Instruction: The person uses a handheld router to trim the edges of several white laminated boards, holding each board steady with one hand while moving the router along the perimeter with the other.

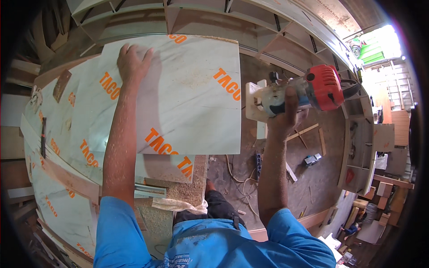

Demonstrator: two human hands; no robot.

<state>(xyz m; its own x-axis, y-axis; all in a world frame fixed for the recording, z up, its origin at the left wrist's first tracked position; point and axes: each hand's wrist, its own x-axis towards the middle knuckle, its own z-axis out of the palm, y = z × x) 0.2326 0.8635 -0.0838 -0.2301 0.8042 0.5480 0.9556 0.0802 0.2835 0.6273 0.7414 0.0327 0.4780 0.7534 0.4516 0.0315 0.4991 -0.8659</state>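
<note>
My left hand (133, 64) rests near the far edge of a white marble-patterned panel (187, 107) with orange printing, its bent fingers spread apart. This panel lies over other similar sheets (58, 147) on a sawdust-covered work surface (187, 192). My right hand (290, 109) is closed round a handheld trim router (319, 89) with a red motor housing and a pale base plate. The router is tilted on its side, held off the panel's right edge above the floor.
Unfinished cabinet carcasses (196, 20) line the back and right (357, 152). The concrete floor (313, 192) holds cables, wooden strips and a small tool (313, 159). A white cloth (178, 205) hangs at the near edge. Stacked boards (384, 201) stand beside a small, indistinct figure (351, 230) lower right.
</note>
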